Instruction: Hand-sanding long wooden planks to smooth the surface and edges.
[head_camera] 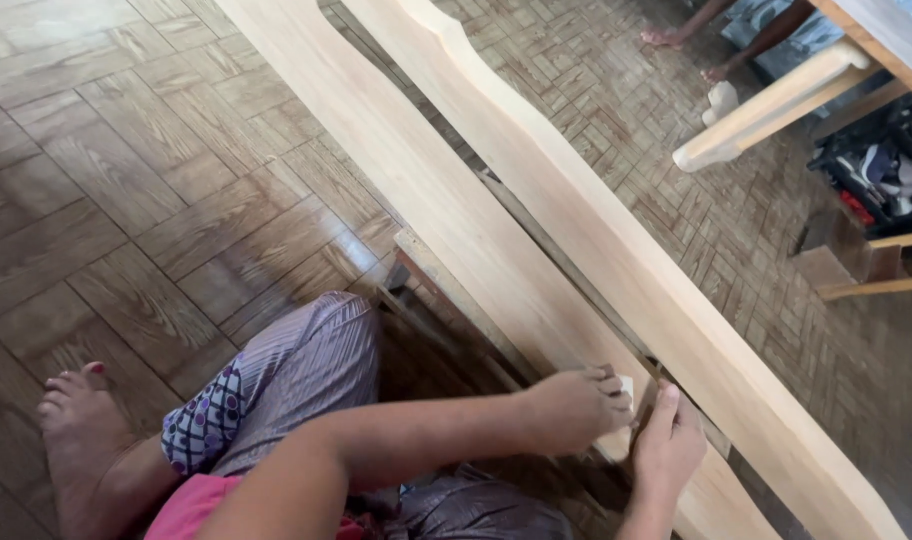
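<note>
Pressing against the pale, smooth-sanded wooden board (456, 215), the left hand (576, 408) is clenched around a small pale object (626, 385), too hidden by the fingers to identify. Just beside it, the right hand (666, 445) lies with fingers extended along the dark gap between that board and a second long pale wooden board with a wavy edge (616, 250); whether it grips anything cannot be told. Both boards run out of frame. Another person's bare feet (691, 50) show at the top edge, near a pale wooden furniture leg (766, 108).
</note>
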